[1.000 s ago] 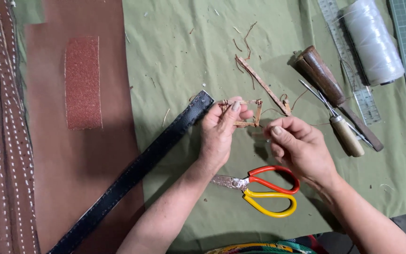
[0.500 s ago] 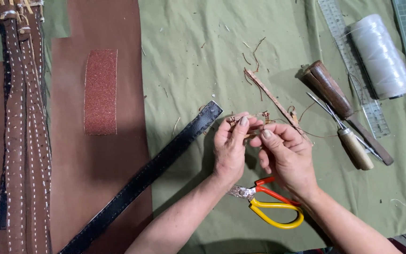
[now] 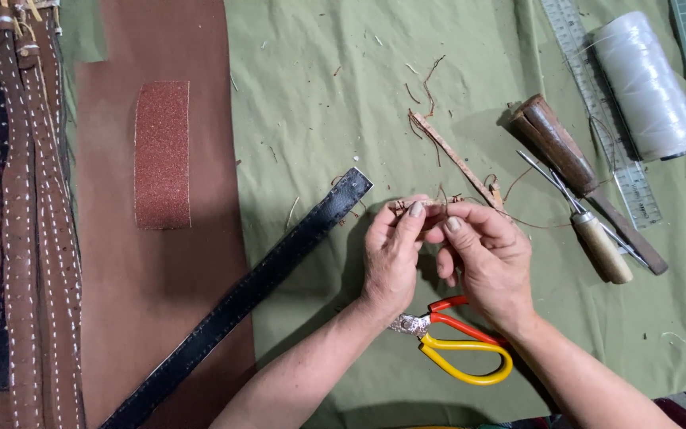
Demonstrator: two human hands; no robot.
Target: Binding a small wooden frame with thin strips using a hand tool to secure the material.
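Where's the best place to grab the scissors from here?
Probably the scissors' yellow loop, coming from the right: it lies open on the cloth, while the blade end sits under the left hand's wrist and the red loop runs under the right hand.

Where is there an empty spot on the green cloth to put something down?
The widest bare patch is the green cloth between the sandpaper strip and the thin leather scraps. Another lies low on the right, past the awl. It is crowded at upper right with ruler and thread spool, and under both hands by the scissors.
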